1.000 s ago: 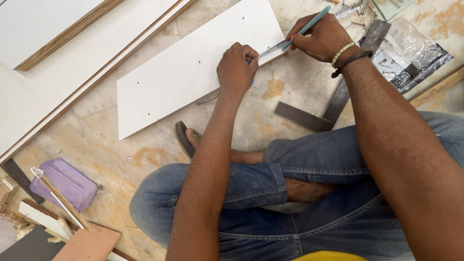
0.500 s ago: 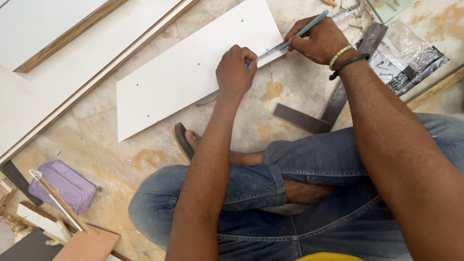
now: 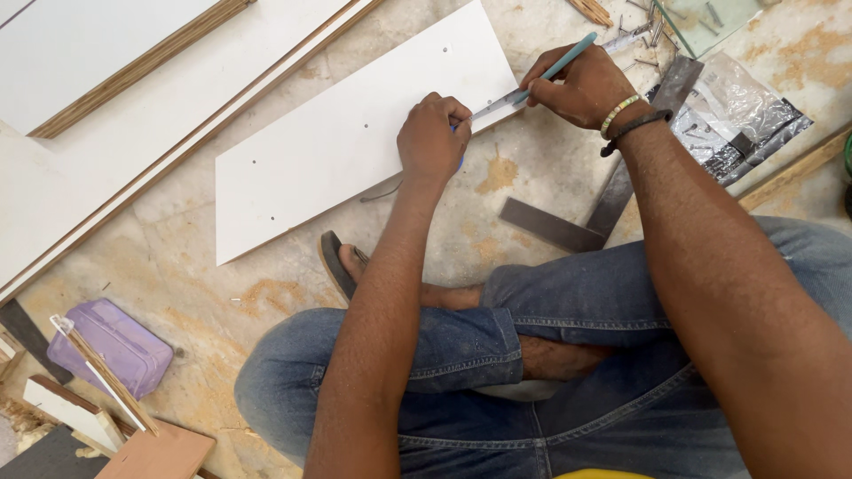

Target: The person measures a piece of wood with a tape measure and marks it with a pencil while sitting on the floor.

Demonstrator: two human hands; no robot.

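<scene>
— So, where does the work stand?

— The person sits cross-legged on the stone floor (image 3: 222, 302), marking the white board (image 3: 337, 142) that lies flat in front of the knees. The left hand (image 3: 435, 137) presses down at the board's near edge, fingers curled shut on the end of a thin metal ruler (image 3: 501, 102). The right hand (image 3: 581, 84) pinches a teal pencil (image 3: 559, 64) tightly, tip down against the ruler at the board's right corner.

— Which step is that?

— Judging by the pose, a line or point is being drawn along the ruler. Any next stroke calls for the left hand to keep the ruler from slipping.

— Anything nearby?

— A steel square (image 3: 603, 195) rests on the floor just beside the right wrist; a purple box (image 3: 111, 346) sits well apart by the left knee.
</scene>
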